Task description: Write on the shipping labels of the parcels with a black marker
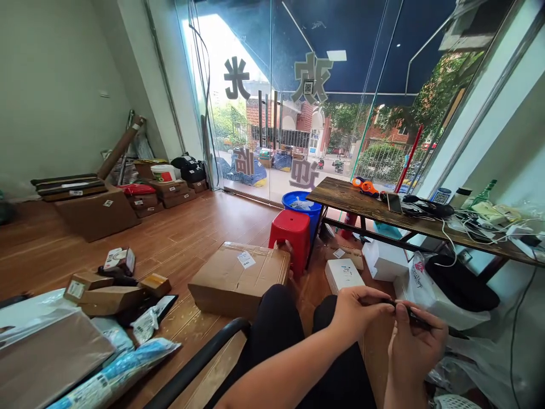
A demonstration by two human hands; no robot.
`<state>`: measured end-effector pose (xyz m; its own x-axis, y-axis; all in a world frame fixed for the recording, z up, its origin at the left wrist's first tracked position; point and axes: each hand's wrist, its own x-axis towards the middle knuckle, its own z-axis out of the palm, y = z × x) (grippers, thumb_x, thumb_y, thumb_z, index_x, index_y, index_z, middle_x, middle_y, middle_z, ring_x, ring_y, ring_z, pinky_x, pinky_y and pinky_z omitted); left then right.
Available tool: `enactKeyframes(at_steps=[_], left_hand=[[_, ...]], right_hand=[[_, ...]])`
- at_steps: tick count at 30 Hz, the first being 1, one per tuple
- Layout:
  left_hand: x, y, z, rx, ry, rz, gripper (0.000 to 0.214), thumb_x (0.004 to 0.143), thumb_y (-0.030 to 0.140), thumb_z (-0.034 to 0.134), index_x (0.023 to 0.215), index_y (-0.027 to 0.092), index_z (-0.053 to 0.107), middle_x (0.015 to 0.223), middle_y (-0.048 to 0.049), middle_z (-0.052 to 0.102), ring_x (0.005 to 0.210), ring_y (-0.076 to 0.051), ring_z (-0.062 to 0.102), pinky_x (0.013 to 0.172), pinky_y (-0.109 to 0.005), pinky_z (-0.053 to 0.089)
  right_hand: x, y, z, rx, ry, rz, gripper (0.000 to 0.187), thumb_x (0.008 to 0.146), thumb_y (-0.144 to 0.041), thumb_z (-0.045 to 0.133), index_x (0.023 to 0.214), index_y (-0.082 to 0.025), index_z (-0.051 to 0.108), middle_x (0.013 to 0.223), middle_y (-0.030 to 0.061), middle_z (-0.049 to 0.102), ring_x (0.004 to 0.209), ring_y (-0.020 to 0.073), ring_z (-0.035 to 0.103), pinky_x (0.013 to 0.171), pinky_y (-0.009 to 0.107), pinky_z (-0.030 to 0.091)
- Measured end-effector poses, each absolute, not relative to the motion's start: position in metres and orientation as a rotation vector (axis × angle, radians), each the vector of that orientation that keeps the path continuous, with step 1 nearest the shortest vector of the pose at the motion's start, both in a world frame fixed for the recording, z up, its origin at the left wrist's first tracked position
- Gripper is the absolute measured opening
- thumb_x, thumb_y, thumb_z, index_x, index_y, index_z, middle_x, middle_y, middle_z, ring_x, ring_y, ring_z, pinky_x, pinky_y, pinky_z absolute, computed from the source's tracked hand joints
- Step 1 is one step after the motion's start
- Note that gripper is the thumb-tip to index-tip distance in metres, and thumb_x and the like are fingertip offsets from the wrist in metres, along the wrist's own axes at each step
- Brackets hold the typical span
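Left hand [357,309] and right hand [415,346] pinch a thin black pen-like item [409,311] over the lap.
Cardboard box [238,278] and red stool [290,230] sit left; left hand's fingertips grip one end, right hand's fingers curl on the other; wooden table [349,199] right.

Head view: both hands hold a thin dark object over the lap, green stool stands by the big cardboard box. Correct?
Not quite: in the head view the stool is red, not green. The rest holds: left hand and right hand hold the thin dark object over the lap, stool by the cardboard box.
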<state>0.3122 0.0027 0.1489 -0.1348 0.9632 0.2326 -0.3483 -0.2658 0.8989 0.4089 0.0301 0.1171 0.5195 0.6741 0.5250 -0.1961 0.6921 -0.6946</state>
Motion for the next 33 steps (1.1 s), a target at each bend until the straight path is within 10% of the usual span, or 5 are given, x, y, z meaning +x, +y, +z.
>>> enactKeyframes(at_steps=[17,33], left_hand=[[0.284,0.012,0.159,1.518,1.232,1.465,0.023,0.068,0.033,0.076,0.085,0.018,0.076,0.074,-0.0031,0.073,0.066,-0.014,0.063,0.061,-0.022,0.048],[0.241,0.163,0.041,1.573,1.351,1.26,0.018,0.078,0.026,0.069,0.094,0.02,0.069,0.091,-0.0037,0.07,0.084,-0.018,0.065,0.077,-0.03,0.052]], right_hand=[[0.406,0.051,0.116,-0.66,-1.005,0.853,0.034,0.065,-0.035,0.081,0.079,-0.019,0.055,0.073,-0.0012,0.062,0.063,0.0119,0.06,0.055,0.023,0.05],[0.411,0.186,0.009,-1.166,-1.653,1.103,0.04,0.078,-0.033,0.07,0.105,-0.026,0.042,0.088,0.0002,0.059,0.076,0.0163,0.06,0.073,0.031,0.052]])
